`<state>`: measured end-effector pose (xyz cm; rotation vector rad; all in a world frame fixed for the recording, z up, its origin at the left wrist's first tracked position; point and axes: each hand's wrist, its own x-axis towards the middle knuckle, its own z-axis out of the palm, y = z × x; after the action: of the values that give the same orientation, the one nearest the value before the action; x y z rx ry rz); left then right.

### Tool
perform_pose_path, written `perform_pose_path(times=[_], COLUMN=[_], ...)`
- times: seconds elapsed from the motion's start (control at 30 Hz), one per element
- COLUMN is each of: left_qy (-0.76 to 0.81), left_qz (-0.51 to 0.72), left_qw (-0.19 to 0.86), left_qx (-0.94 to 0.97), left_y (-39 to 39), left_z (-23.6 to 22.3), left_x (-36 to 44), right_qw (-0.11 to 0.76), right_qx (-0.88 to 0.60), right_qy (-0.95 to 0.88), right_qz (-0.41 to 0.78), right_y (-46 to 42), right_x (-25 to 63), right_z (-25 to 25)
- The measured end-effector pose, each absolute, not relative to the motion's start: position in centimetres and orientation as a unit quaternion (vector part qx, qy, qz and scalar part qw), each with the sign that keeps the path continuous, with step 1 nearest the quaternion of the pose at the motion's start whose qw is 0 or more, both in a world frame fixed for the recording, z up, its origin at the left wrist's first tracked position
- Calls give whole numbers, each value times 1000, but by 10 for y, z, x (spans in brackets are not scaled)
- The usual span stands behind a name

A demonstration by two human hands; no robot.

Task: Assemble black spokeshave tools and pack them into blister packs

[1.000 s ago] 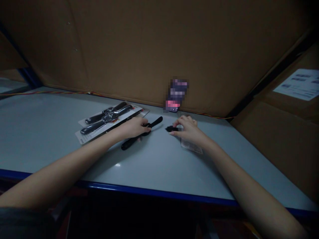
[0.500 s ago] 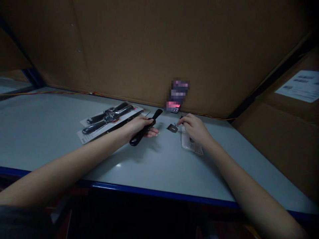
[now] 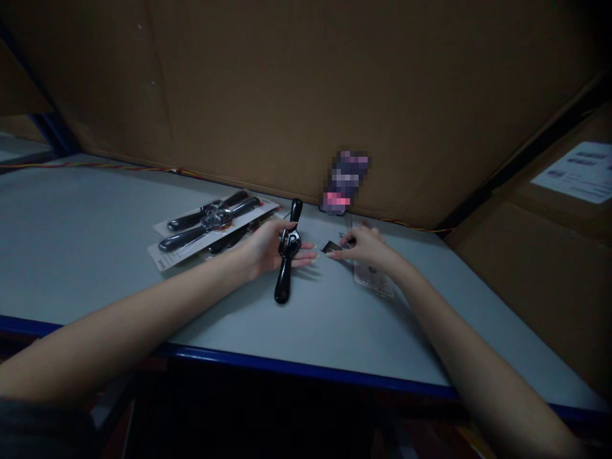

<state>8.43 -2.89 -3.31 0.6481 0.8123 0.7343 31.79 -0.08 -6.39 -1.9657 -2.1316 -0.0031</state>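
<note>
A black spokeshave [image 3: 284, 280] with two handles lies across my left hand [image 3: 268, 252]. My left thumb presses on it from above, and the other fingers stretch out beneath its middle. To the right, my right hand [image 3: 370, 245] is bent over the table, thumb and fingers closing at the edge of a small dark blade plate [image 3: 331, 247]. The plate looks slightly tilted. Tiny metal parts [image 3: 341, 235] show by the right fingertips, too small to make out. A clear blister pack [image 3: 375, 280] lies partly hidden under my right hand.
Several packaged spokeshaves [image 3: 210, 223] on white cards are piled at the left. A phone [image 3: 345, 185] with a blurred screen leans on the cardboard wall [image 3: 248, 95] at the back. Red and yellow wires [image 3: 119, 168] run along the table's rear. A blue edge [image 3: 268, 366] borders the front.
My left hand has turned the spokeshave more upright, its middle now facing me. My right hand has come down and left onto the blade plate, which has shifted and tilted a little.
</note>
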Motion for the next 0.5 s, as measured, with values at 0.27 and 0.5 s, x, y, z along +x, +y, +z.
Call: perform_pose_path(times=[0.27, 0.5], left_qy=[339, 347], left_qz=[355, 362], left_qw=[821, 813], left_qx=[293, 296], left_y=[-30, -31], left_z=[-45, -46], left_x=[86, 90], right_qw=[91, 199], right_qx=[-653, -560], right_qy=[-736, -769], right_qz=[154, 236], right_y=[-16, -29], right_x=[309, 303], right_z=[-50, -41])
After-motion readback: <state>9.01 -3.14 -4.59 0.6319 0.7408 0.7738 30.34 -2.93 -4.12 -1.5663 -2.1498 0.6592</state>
